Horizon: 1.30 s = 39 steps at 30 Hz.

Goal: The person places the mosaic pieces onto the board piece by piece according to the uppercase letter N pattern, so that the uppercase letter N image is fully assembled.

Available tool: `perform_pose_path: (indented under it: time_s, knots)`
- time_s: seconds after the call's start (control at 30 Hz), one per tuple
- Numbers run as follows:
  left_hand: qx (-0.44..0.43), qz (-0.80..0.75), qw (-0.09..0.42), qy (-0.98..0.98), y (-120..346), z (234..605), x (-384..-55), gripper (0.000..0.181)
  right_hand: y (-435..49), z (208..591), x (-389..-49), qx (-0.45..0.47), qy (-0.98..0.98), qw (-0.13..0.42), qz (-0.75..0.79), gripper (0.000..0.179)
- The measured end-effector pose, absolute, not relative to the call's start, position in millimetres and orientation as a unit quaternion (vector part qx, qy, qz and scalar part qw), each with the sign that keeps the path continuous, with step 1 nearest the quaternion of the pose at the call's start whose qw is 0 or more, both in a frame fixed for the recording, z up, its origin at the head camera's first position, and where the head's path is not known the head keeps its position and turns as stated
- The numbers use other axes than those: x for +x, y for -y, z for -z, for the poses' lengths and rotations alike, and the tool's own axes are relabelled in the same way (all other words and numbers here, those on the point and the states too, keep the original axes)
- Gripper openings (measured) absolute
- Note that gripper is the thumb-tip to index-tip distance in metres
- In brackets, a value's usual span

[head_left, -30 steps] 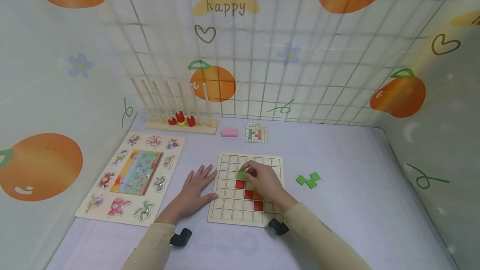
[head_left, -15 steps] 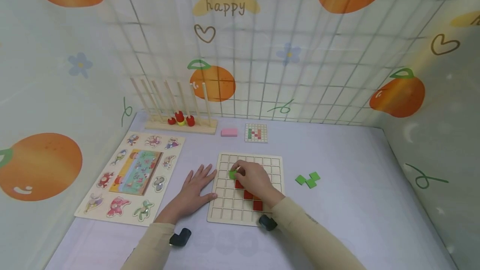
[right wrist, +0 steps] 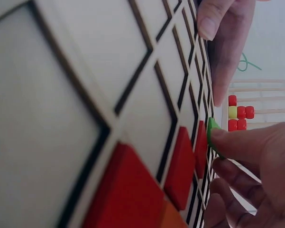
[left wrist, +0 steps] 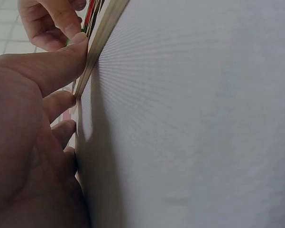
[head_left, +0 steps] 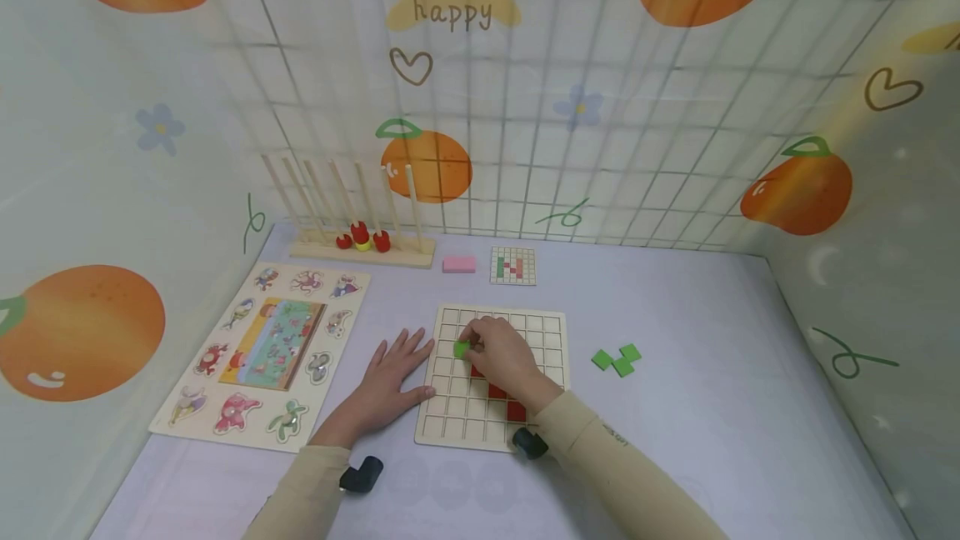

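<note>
My right hand (head_left: 504, 357) pinches a green square tile (head_left: 461, 349) between thumb and fingers, low over the wooden grid board (head_left: 453, 411). In the right wrist view the green tile (right wrist: 212, 133) is tilted at the grid. Several red tiles (head_left: 517, 412) lie in a diagonal of cells, partly hidden by my right hand; an orange tile (right wrist: 170, 216) shows beside them in the right wrist view. My left hand (head_left: 386, 390) lies with spread, straight fingers, its thumb and fingertips touching the board's left edge. In the left wrist view its thumb (left wrist: 61, 66) meets that edge.
Loose green tiles (head_left: 623, 367) lie right of the board. Behind it are a small patterned card (head_left: 513, 266) and a pink block (head_left: 459, 264). A peg stand (head_left: 360, 252) with red and yellow beads stands back left; a sea-animal puzzle board (head_left: 262, 357) lies at left.
My right hand has moved left across the board with the green tile, by about one cell. My left hand and the loose green tiles have stayed where they were.
</note>
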<state>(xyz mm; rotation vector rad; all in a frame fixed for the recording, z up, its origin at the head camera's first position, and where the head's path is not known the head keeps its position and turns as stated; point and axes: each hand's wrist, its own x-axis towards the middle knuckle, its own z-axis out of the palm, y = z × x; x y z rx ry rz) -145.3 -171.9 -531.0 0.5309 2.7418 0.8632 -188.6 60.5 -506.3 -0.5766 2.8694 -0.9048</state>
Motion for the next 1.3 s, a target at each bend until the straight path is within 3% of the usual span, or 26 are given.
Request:
perform_pose_path:
  time_s: [0.6,0.97,1.3]
  knots:
    - [0.178,-0.292,0.114,-0.933,172.9,532.1,-146.0,0.079,-60.3,507.2,-190.1,-0.198,-0.942,0.038,0.267,0.011]
    - [0.181,-0.293,0.115,-0.932,170.8,528.5,-144.8,0.078,-68.3,504.8,-188.3,-0.173,-0.929,0.072,0.321,0.024]
    - [0.180,-0.289,0.115,-0.933,170.7,527.8,-144.7,0.078,-85.9,494.1,-179.9,-0.154,-0.925,0.069,0.340,0.024]
